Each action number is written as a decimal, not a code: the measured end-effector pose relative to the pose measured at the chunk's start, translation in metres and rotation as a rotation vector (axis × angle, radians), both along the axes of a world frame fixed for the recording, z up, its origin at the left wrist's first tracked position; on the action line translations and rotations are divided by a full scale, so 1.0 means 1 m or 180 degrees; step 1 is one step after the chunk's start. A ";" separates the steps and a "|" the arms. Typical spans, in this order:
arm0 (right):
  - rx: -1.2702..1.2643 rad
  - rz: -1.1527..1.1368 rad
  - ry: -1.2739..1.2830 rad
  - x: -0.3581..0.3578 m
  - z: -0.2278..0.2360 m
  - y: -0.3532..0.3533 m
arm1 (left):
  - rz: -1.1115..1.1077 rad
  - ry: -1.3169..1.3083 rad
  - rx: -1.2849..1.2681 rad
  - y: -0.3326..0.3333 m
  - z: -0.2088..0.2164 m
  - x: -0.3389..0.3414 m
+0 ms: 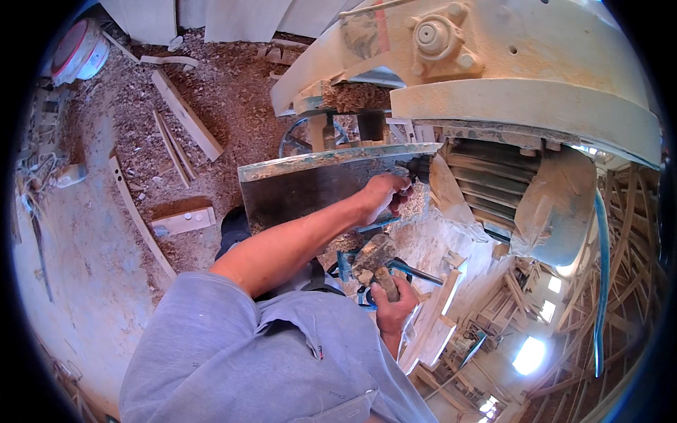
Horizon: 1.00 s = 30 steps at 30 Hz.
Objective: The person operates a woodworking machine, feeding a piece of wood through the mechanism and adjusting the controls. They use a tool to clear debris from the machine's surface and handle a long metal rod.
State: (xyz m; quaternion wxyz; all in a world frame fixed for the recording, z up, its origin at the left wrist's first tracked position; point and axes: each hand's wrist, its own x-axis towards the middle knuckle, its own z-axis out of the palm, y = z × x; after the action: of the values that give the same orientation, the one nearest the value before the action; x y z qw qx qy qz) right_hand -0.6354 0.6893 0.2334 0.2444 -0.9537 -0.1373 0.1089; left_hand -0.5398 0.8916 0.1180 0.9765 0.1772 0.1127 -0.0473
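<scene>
Wooden handle [385, 284] is clasped in the right grip [397, 304]. Left grip [385, 196] curls beside a black chuck [420, 168]; I cannot tell its hold.

The floor [77, 289] is strewn with shavings [236, 88]. On it lie a thick board [185, 113], two thin strips [170, 146] near each other, a long curved strip [136, 211], a short block [185, 221] and a small bent piece [169, 60]. A bucket [83, 53] sits far left, its footing hard to make out. A dark table [303, 196] carries dust [317, 161] along its far edge.
</scene>
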 end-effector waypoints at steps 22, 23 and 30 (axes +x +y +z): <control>0.0290 0.0332 -0.0075 0.018 0.016 0.034 | 0.0106 0.0271 -0.0570 -0.024 -0.002 0.016; 0.0237 0.0613 -0.0165 0.019 0.021 0.038 | 0.0134 0.0112 -0.0608 -0.023 -0.003 0.015; 0.0603 0.0045 0.0012 0.058 0.027 0.065 | 0.0800 0.0301 0.0451 -0.028 -0.006 0.020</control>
State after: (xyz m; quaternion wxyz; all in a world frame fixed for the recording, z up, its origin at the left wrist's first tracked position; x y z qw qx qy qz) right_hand -0.5774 0.7543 0.2606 0.3330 -0.9251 -0.1533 0.0990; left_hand -0.5199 0.8638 0.1122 0.9534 0.2278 0.1829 0.0750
